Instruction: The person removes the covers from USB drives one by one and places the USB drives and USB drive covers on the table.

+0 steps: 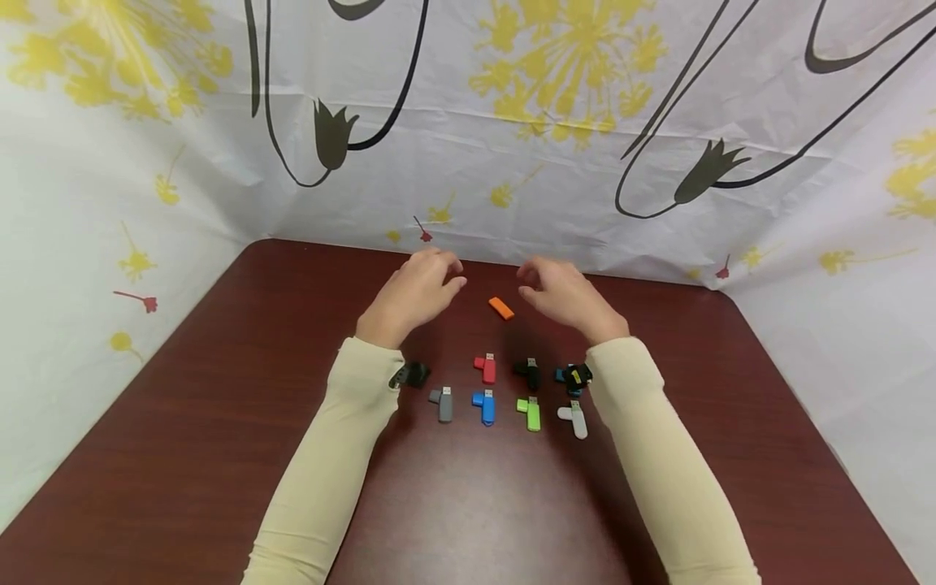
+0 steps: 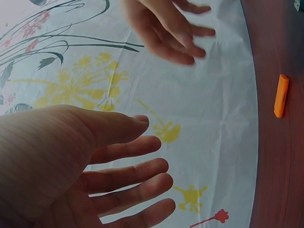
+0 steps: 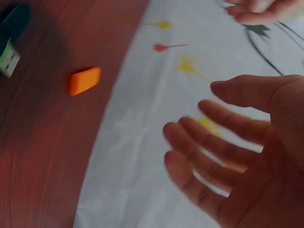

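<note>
Both hands hover over the far half of the table, fingers loosely bent and holding nothing. My left hand is to the left of a small orange stick, and my right hand is to its right. In both wrist views the orange stick lies on the wood, touched by neither hand. Nearer to me are two rows of USB flash drives with caps off beside them: red, black, grey, blue, green and white. A teal one is partly hidden by the right wrist camera.
The dark red-brown table has a white sheet with yellow flowers hanging behind it and along both sides. A black wrist camera sits under the left cuff and another under the right.
</note>
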A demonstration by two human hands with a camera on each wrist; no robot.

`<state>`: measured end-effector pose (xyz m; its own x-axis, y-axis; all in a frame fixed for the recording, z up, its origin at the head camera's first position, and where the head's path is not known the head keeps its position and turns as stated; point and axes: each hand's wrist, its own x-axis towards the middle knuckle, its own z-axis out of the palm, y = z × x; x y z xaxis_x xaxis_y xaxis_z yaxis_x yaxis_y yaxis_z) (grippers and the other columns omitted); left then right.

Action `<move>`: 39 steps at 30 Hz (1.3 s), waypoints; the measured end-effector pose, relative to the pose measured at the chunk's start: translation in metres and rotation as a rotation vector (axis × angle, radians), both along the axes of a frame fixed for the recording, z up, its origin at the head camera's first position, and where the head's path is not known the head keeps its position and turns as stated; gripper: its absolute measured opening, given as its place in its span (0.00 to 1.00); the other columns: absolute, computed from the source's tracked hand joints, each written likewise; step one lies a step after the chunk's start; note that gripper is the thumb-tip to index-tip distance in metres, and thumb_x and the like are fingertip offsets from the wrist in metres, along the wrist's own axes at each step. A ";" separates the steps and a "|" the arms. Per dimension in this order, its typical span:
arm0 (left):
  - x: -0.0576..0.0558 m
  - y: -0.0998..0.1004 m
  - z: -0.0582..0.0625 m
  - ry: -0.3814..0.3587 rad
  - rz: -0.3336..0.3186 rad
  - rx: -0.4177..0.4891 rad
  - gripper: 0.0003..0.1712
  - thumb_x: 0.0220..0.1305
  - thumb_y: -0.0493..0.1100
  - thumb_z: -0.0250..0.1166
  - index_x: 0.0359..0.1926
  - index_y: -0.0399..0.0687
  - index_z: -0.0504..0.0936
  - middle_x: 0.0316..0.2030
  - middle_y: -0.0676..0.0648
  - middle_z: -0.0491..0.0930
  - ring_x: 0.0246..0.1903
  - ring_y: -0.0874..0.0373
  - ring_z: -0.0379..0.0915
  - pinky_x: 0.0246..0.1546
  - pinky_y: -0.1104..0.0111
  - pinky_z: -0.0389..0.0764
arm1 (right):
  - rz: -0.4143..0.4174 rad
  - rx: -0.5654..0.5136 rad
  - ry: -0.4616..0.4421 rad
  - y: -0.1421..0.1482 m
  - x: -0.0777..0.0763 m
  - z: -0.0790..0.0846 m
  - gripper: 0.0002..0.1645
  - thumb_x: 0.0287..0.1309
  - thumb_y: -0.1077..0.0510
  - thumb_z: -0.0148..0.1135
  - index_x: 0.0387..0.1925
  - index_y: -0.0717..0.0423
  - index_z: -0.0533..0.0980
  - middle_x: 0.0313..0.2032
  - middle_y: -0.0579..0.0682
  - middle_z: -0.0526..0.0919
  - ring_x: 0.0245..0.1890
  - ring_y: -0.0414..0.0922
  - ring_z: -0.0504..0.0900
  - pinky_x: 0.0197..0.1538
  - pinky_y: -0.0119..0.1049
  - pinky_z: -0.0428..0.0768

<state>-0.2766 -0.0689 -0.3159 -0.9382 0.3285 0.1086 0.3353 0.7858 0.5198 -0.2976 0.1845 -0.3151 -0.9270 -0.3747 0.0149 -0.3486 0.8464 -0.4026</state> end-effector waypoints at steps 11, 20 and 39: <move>0.000 0.001 -0.001 0.002 -0.016 0.006 0.19 0.83 0.50 0.61 0.64 0.45 0.83 0.63 0.42 0.79 0.53 0.50 0.79 0.57 0.54 0.84 | 0.251 0.189 -0.020 -0.021 -0.048 -0.029 0.19 0.79 0.66 0.52 0.62 0.61 0.82 0.58 0.60 0.86 0.58 0.56 0.84 0.62 0.54 0.84; 0.001 0.002 0.000 0.009 -0.030 0.002 0.20 0.83 0.50 0.61 0.65 0.45 0.82 0.62 0.42 0.79 0.52 0.50 0.79 0.55 0.56 0.84 | 0.231 0.337 -0.086 -0.026 -0.059 -0.054 0.22 0.78 0.68 0.58 0.66 0.53 0.82 0.61 0.60 0.82 0.63 0.57 0.78 0.69 0.54 0.81; 0.003 0.002 -0.001 -0.006 -0.030 -0.002 0.19 0.83 0.50 0.61 0.64 0.45 0.83 0.60 0.43 0.79 0.51 0.50 0.77 0.55 0.57 0.84 | 0.114 0.327 -0.007 0.002 -0.067 -0.076 0.16 0.75 0.65 0.64 0.60 0.59 0.83 0.56 0.61 0.85 0.58 0.57 0.83 0.65 0.54 0.84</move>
<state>-0.2736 -0.0665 -0.3166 -0.9287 0.3563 0.1027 0.3554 0.7766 0.5201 -0.3642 0.1863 -0.3913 -0.8786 -0.4598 -0.1291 -0.4465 0.8868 -0.1195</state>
